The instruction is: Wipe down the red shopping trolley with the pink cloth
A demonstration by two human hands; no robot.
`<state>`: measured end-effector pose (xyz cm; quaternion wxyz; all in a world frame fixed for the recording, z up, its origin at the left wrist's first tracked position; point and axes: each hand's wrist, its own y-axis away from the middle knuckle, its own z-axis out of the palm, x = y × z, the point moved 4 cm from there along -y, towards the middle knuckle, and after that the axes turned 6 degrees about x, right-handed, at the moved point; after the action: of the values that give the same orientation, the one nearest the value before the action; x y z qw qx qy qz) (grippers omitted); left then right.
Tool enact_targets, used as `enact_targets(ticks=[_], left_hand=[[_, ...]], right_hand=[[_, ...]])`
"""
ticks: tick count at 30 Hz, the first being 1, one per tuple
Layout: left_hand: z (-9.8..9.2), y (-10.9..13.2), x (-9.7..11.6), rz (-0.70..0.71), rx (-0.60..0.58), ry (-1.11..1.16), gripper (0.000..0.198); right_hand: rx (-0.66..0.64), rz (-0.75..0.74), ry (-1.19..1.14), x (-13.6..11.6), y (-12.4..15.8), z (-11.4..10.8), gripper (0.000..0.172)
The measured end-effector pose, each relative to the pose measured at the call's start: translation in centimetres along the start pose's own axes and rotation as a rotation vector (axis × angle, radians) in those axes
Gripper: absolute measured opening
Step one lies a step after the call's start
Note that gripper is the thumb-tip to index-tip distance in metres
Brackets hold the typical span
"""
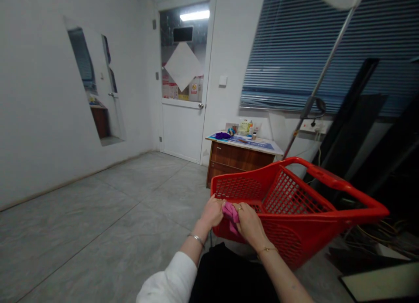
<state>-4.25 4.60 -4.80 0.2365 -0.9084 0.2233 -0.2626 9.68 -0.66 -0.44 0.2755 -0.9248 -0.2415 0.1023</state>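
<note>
My left hand [212, 212] and my right hand [249, 224] are both closed on a small pink cloth [230, 213], which is bunched between them. They hold it at the near rim of a red plastic shopping basket [294, 198] that tilts towards me. Most of the cloth is hidden by my fingers. The left wrist carries a silver bangle and the right a thin chain. A black garment [225, 274] lies over my lap below the hands.
A wooden cabinet [235, 159] with papers and small items on top stands behind the basket. A white door [183, 80] is beyond it. A metal pole [322, 74] leans at the right before blue blinds. Dark panels and cables lie at the right. Grey tiled floor [98, 216] stretches left.
</note>
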Motion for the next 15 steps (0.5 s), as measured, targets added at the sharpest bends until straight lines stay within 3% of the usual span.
enact_targets(ticks=[3,5,8,10,13,15], left_hand=[[-0.2,-0.1,-0.2,-0.031,0.024,-0.003,0.05],[-0.4,-0.4,-0.4,-0.045,0.036,-0.003,0.055],[-0.6,-0.5,-0.4,-0.046,0.042,0.008,0.058],[-0.7,-0.5,-0.2,-0.039,0.041,0.022,0.059],[-0.7,-0.4,0.4,-0.027,0.039,0.039,0.058],[-0.7,-0.3,0.8,-0.021,0.036,0.047,0.057]], right_hand=[[0.063,0.035,-0.126,0.9,0.1,-2.2,0.032],[0.07,0.142,-0.19,2.1,0.1,-4.6,0.026],[-0.059,0.279,-0.288,3.8,0.0,-8.2,0.024],[-0.192,0.252,-0.376,4.1,-0.3,-9.7,0.026],[-0.301,0.167,-0.357,4.1,-0.8,-9.5,0.032],[-0.26,0.136,-0.197,4.1,-1.1,-8.0,0.032]])
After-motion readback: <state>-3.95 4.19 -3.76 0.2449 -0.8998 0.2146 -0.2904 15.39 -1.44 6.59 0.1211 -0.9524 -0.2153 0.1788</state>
